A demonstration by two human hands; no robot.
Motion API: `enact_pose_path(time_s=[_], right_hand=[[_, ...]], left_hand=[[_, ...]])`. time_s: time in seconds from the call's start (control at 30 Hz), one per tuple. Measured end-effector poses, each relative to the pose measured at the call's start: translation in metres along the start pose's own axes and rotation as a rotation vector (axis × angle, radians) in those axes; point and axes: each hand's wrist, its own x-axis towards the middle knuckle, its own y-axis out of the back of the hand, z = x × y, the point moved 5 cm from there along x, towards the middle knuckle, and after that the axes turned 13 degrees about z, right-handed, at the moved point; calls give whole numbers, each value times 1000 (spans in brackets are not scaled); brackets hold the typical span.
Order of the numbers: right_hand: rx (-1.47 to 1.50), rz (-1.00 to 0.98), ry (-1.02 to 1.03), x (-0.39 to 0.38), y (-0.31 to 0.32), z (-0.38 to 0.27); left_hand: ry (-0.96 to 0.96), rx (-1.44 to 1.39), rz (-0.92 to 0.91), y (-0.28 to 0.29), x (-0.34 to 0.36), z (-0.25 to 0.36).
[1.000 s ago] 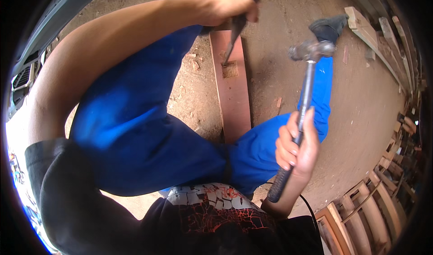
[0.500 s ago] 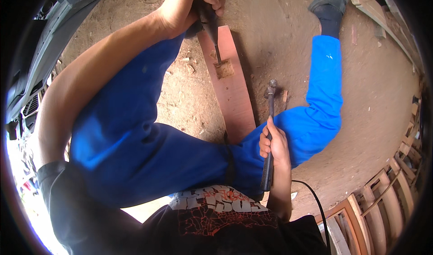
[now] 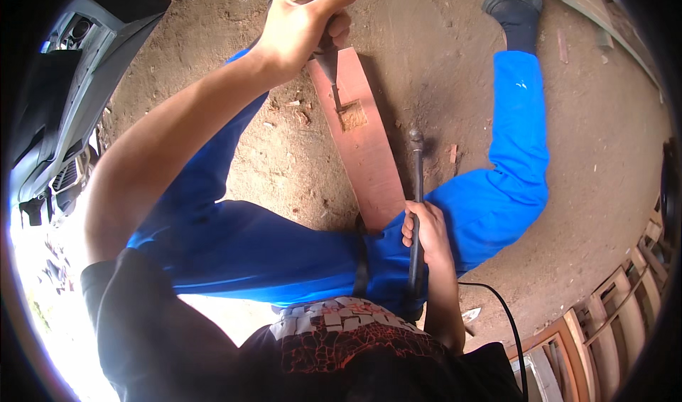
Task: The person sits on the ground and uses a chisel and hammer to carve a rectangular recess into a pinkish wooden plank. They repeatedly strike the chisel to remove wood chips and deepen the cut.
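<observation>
Closed around the dark handle of a chisel, my left hand is at the top of the view. The handle's pale, worn butt shows above the fist. The blade's tip meets the left edge of a shallow square recess cut in a reddish wooden plank. My right hand grips a hammer midway along its dark shaft. Its head points away from me, to the right of the plank and apart from the chisel.
My blue-trousered legs straddle the plank, whose near end reaches my lap. Wood chips lie on the dirt floor. Slatted wood pieces stand at lower right, near a black cable. Grey machinery is at far left.
The chisel's tip has shifted from the recess's far edge to its left edge, and my left hand has turned, exposing the butt. The hammer has moved slightly left.
</observation>
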Motion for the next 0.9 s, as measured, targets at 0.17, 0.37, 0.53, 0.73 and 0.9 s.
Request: enact_pose_path(time_s=[0.17, 0.37, 0.53, 0.73, 0.9], right_hand=[[-4, 89, 131, 2, 2, -2], [-223, 91, 194, -4, -4, -5], [-323, 169, 153, -11, 1, -24], [-319, 190, 156, -11, -1, -26], [-406, 235, 198, -6, -5, -16]], left_hand=[[66, -261, 115, -6, 8, -24], [-54, -278, 204, 1, -4, -35], [-86, -205, 269, 8, -19, -25], [-351, 43, 296, 2, -48, -2], [-551, 164, 336, 0, -66, -1]])
